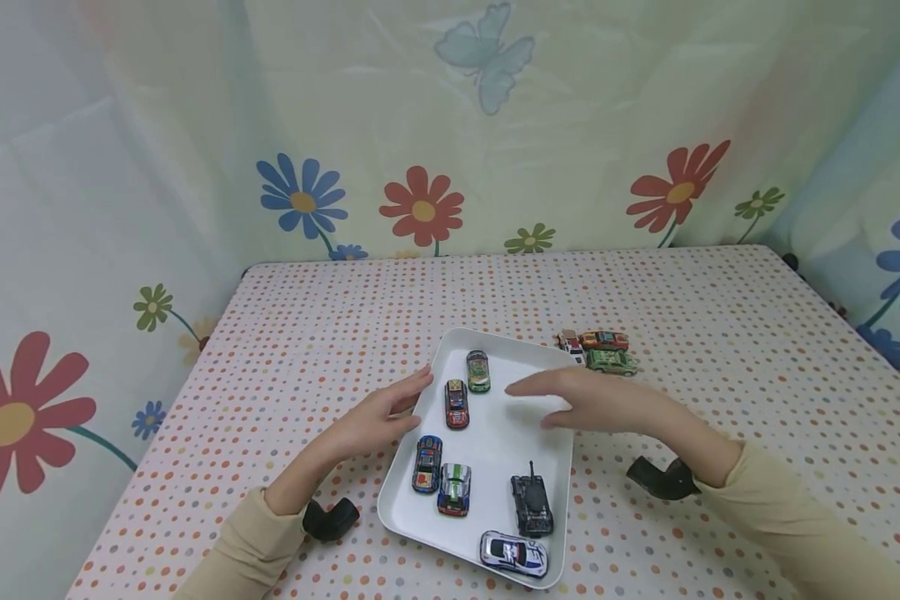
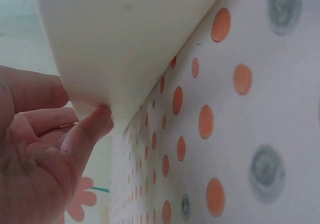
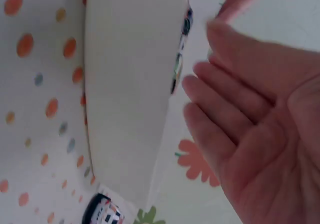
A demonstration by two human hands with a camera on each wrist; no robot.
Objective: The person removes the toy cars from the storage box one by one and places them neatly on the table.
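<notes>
In the head view, saw six toy cars [image 1: 456,406] in a white tray [image 1: 506,442] on the table [image 1: 322,333], with three other cars [image 1: 610,362] near the far right corner. Saw the right hand [image 1: 600,398] above the tray, grip released. From the left wrist, saw the grip of the left hand [image 2: 47,156] pinching the tray's edge. From the right wrist, saw extended fingers [image 3: 212,134] apart from the tray.
</notes>
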